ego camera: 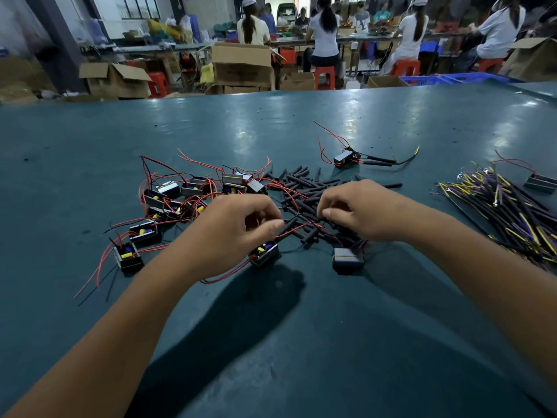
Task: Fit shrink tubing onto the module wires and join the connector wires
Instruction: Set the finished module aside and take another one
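Left hand pinches a red module wire; right hand pinches a black shrink tube above the green bench.

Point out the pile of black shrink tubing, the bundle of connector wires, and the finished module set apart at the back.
pile of black shrink tubing (304,184), head view, middle of the heap.
bundle of connector wires (512,212), head view, mid-length of the strands.
finished module (346,158), head view, its black body.

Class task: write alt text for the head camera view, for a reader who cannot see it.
Two bare hands work over a pile of black shrink tubes on a teal table; the left hand pinches a tube on a red module wire, the right hand picks at the pile. Wired modules lie left, a wire bundle right.
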A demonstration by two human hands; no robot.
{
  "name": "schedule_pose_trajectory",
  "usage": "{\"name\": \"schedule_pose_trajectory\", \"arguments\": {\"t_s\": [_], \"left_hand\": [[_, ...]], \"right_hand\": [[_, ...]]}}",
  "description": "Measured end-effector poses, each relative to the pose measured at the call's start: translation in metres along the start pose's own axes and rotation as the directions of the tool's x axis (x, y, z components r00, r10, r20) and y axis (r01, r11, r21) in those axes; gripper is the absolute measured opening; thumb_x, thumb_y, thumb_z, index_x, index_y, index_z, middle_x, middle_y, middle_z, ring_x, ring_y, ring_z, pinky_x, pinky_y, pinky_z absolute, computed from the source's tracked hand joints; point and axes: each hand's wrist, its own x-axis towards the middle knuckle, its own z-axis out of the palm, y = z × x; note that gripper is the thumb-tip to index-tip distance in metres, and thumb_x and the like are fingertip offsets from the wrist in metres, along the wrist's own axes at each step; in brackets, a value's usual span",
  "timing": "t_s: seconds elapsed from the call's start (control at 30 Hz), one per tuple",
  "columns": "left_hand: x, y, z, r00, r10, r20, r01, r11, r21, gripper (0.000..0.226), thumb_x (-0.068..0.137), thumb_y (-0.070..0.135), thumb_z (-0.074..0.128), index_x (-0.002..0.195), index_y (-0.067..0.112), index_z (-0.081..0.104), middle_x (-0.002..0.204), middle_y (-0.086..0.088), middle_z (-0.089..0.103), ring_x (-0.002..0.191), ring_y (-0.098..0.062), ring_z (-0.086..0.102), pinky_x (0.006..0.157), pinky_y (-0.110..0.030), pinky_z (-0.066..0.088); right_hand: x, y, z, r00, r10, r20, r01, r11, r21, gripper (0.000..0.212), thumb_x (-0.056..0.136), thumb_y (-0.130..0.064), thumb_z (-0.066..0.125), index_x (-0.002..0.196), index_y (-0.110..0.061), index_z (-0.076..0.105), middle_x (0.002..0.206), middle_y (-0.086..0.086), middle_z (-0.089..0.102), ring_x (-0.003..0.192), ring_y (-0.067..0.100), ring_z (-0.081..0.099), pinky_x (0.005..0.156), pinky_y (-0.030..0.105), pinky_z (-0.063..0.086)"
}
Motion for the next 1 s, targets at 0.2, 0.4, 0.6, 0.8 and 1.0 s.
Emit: {"name": "schedule_pose_trajectory", "arguments": {"t_s": [0.2, 0.4, 0.6, 0.8, 1.0], "left_hand": [[0.001, -0.005, 0.017, 0.988, -0.149, 0.034, 0.149, 0.989, 0.011, 0.018, 0.088, 0.037, 0.072, 0.096, 0.025, 0.061, 0.074, 0.011, 0.061, 0.064, -0.004, 0.054, 0.061, -0.022, 0.044], [-0.004, -0.017, 0.016, 0.915, -0.310, 0.260, 0.255, 0.941, 0.224, 0.046, 0.078, 0.046, 0.081, 0.106, 0.027, 0.049, 0.083, 0.010, 0.052, 0.069, -0.004, 0.048, 0.059, -0.024, 0.035], [-0.001, -0.020, -0.001, 0.902, -0.287, 0.324, 0.121, 0.886, 0.448, 0.031, 0.088, 0.029, 0.074, 0.112, 0.032, 0.055, 0.100, 0.011, 0.048, 0.089, -0.010, 0.048, 0.079, -0.028, 0.043], [-0.001, -0.017, 0.002, 0.928, -0.214, 0.304, 0.082, 0.915, 0.395, 0.048, 0.082, 0.050, 0.076, 0.122, 0.033, 0.056, 0.104, 0.013, 0.053, 0.084, -0.001, 0.048, 0.076, -0.019, 0.041], [-0.001, -0.013, 0.011, 0.965, -0.101, 0.241, 0.085, 0.993, 0.077, 0.026, 0.082, 0.047, 0.076, 0.093, 0.032, 0.058, 0.079, 0.014, 0.062, 0.068, -0.005, 0.055, 0.061, -0.015, 0.044]], "right_hand": [[-0.018, 0.000, 0.012, 0.989, 0.052, -0.136, -0.040, 0.995, 0.094, 0.010, 0.094, -0.034, 0.064, 0.094, -0.024, 0.063, 0.084, -0.012, 0.064, 0.077, 0.007, 0.058, 0.064, 0.017, 0.039], [-0.045, 0.008, 0.015, 0.987, 0.135, 0.092, -0.139, 0.989, 0.041, 0.036, 0.081, -0.058, 0.072, 0.102, -0.031, 0.059, 0.085, -0.015, 0.062, 0.078, -0.001, 0.057, 0.067, 0.019, 0.045], [-0.050, 0.000, 0.011, 0.975, 0.153, 0.158, -0.142, 0.987, -0.077, 0.039, 0.078, -0.060, 0.074, 0.103, -0.032, 0.064, 0.074, -0.015, 0.058, 0.067, -0.003, 0.052, 0.054, 0.015, 0.033], [-0.056, -0.016, 0.024, 0.982, 0.142, 0.124, -0.121, 0.979, -0.166, 0.046, 0.073, -0.062, 0.076, 0.093, -0.030, 0.050, 0.077, -0.013, 0.052, 0.077, 0.010, 0.054, 0.060, 0.029, 0.042], [-0.060, -0.017, 0.022, 0.986, 0.087, 0.144, -0.086, 0.996, -0.011, 0.032, 0.082, -0.061, 0.068, 0.092, -0.033, 0.054, 0.070, -0.015, 0.057, 0.064, -0.003, 0.053, 0.053, 0.017, 0.033]]}}
